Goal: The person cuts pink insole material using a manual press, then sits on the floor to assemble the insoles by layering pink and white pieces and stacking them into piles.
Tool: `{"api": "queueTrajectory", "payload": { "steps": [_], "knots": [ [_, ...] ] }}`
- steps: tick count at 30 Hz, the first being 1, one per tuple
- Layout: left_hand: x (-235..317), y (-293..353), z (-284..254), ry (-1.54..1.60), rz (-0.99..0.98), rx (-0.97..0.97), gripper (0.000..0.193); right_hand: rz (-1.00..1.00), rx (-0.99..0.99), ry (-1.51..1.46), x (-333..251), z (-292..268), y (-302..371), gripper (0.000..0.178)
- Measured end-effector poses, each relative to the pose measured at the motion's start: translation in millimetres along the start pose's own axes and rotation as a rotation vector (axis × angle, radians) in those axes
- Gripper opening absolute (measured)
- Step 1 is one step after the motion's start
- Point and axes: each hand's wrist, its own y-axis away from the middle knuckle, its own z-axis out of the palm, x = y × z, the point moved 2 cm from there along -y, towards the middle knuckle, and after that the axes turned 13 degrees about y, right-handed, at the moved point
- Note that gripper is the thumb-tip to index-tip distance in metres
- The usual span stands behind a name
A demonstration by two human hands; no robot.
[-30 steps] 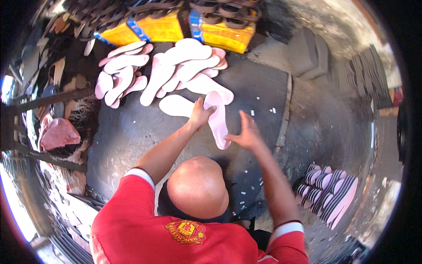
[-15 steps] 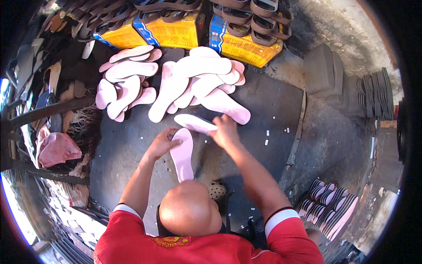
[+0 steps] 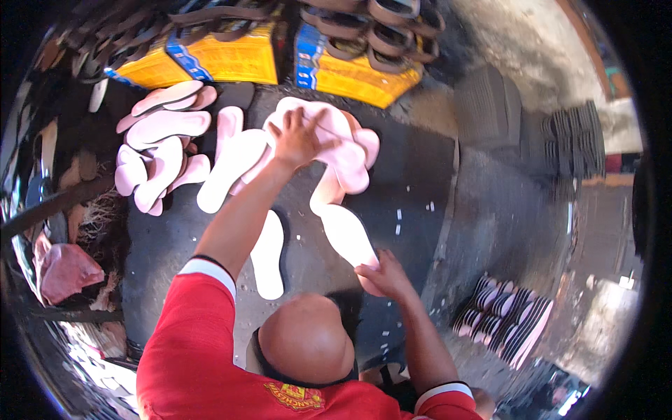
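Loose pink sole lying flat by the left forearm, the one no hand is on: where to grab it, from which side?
Probably its near, narrower end. The loose sole lies flat lengthwise on the dark mat, its right long edge bare. Come from above on that side and pinch across the width; the left hand is away on the pile.

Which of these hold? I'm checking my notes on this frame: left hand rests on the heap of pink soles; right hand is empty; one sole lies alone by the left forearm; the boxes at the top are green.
1. The left hand rests on the pink sole heap: true.
2. The right hand is empty: false, it holds a pink sole.
3. A lone sole lies by the left forearm: true.
4. The boxes are green: false, yellow.
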Motion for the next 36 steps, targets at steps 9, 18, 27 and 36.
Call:
{"api": "queueTrajectory", "payload": {
  "steps": [9,18,27,36],
  "knots": [
    [15.9,125.2,61.2,0.805,-0.121,0.627,0.058,-0.098,0.018,-0.439,44.7,-89.2,31.8,0.058],
    [73.7,171.5,83.4,1.613,-0.485,-0.103,0.076,-0.018,0.246,-0.626,-24.4,-16.9,-105.5,0.095],
    [136.8,190.7,81.4,1.324,0.215,-0.496,0.114,-0.280,0.422,-0.646,50.8,-26.2,32.6,0.096],
    [159.6,202.1,126.4,0.883,0.548,-0.645,0.130,-0.348,0.647,-0.626,116.7,43.6,24.9,0.087]
  ]
}}
